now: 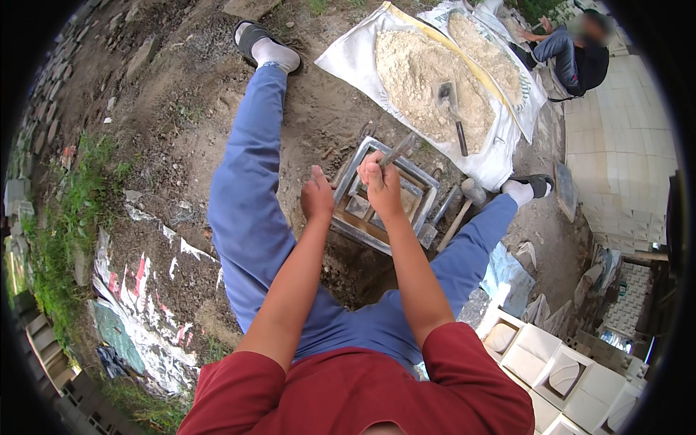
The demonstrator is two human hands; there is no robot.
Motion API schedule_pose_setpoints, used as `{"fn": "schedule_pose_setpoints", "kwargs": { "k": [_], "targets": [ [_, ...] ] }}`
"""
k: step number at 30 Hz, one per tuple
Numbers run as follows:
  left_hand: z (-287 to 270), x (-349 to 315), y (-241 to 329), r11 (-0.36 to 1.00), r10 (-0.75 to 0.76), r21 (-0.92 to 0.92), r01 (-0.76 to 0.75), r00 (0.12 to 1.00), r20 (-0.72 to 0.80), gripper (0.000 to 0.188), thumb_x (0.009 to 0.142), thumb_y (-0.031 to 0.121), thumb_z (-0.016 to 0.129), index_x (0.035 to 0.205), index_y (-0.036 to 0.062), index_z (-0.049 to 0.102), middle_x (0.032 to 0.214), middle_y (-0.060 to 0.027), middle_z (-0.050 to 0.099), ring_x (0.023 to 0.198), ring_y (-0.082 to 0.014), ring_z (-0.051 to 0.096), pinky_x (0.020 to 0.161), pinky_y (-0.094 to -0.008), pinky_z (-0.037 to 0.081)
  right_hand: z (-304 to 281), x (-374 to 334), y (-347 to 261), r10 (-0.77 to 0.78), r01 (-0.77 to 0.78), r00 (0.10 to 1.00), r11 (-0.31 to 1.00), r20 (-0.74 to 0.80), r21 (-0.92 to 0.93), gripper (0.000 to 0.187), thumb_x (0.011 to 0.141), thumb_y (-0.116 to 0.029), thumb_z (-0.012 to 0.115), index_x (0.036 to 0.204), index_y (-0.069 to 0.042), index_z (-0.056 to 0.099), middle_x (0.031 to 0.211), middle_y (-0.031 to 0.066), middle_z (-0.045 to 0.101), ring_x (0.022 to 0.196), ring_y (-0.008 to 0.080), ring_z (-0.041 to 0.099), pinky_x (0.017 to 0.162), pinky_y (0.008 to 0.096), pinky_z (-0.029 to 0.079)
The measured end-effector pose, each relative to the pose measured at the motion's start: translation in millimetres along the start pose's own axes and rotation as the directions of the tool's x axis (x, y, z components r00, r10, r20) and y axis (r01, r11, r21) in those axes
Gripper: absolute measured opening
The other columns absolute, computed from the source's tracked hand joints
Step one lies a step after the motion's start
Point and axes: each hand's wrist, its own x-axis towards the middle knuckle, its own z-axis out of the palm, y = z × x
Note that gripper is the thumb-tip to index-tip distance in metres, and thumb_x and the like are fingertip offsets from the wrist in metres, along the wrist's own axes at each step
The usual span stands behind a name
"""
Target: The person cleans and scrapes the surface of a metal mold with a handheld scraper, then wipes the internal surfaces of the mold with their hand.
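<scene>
A square grey metal mould stands on the ground between my legs, with a smaller square and flat blocks inside it. My right hand is closed round a grey, stick-like tool over the mould's middle. The tool points up and to the right; its lower end is hidden by the fist. Beside the mould's left corner is my left hand, its fingers pointing forward and the thumb apart, holding nothing visible. Whether it touches the mould's edge I cannot tell.
A mallet lies right of the mould, by my right leg. Beyond it, white sacking carries pale powder with a scoop on it. Another person sits far right. Pale blocks are stacked near right.
</scene>
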Motion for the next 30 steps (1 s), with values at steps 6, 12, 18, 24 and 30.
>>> {"fn": "schedule_pose_setpoints", "kwargs": {
  "k": [6, 12, 18, 24, 30],
  "targets": [
    [1.6, 1.6, 2.8, 1.000, -0.024, -0.017, 0.024, 1.000, -0.011, 0.077, 0.109, 0.057, 0.026, 0.090, 0.0051, 0.080, 0.081, -0.0103, 0.078, 0.088, -0.0363, 0.074, 0.085, -0.0469, 0.055, 1.3, 12.0, -25.7, -0.084, 0.084, 0.996, 0.995, 0.008, 0.053, 0.043, 0.106, -0.044, 0.061, 0.086, -0.008, 0.048, 0.071, -0.0015, 0.045, 0.064, 0.0090, 0.041, 0.059, 0.0274, 0.035],
    [0.5, 1.4, 4.9, 1.000, -0.003, -0.001, 0.003, 1.000, -0.014, 0.078, 0.109, 0.058, 0.025, 0.091, 0.0051, 0.080, 0.082, -0.0100, 0.079, 0.090, -0.0361, 0.074, 0.086, -0.0467, 0.055, 0.7, 10.3, -21.0, -0.086, 0.085, 0.995, 0.996, 0.044, 0.015, 0.044, 0.107, -0.046, 0.059, 0.087, -0.009, 0.045, 0.074, -0.0016, 0.045, 0.065, 0.0094, 0.040, 0.060, 0.0273, 0.035],
    [-0.8, -2.1, 0.0, 1.000, 0.002, 0.019, -0.002, 1.000, -0.018, 0.079, 0.109, 0.058, 0.024, 0.091, 0.0047, 0.080, 0.082, -0.0103, 0.079, 0.091, -0.0360, 0.074, 0.087, -0.0468, 0.055, -1.6, -5.8, -1.7, -0.028, 0.029, 0.999, 0.998, -0.021, 0.047, 0.046, 0.107, -0.048, 0.057, 0.086, -0.010, 0.043, 0.072, -0.0022, 0.040, 0.064, 0.0093, 0.037, 0.060, 0.0278, 0.033],
    [-0.7, 3.5, -3.9, 0.999, -0.033, -0.042, 0.032, 0.999, -0.021, 0.080, 0.109, 0.058, 0.023, 0.091, 0.0044, 0.080, 0.082, -0.0105, 0.079, 0.091, -0.0363, 0.074, 0.087, -0.0470, 0.054, 5.9, 5.6, -45.4, -0.101, 0.100, 0.995, 0.994, 0.024, 0.045, 0.042, 0.110, -0.041, 0.053, 0.086, -0.009, 0.042, 0.071, 0.0003, 0.042, 0.066, 0.0116, 0.039, 0.065, 0.0292, 0.037],
    [2.7, 2.4, 0.1, 0.999, -0.025, -0.025, 0.025, 1.000, -0.012, 0.081, 0.109, 0.060, 0.022, 0.091, 0.0047, 0.079, 0.083, -0.0102, 0.079, 0.092, -0.0363, 0.074, 0.088, -0.0467, 0.054, 2.0, -13.0, -14.4, -0.010, 0.014, 0.995, 0.999, 0.103, -0.039, 0.037, 0.106, -0.038, 0.063, 0.087, -0.010, 0.049, 0.077, -0.0028, 0.048, 0.071, 0.0094, 0.043, 0.064, 0.0279, 0.037]
  ]
}}
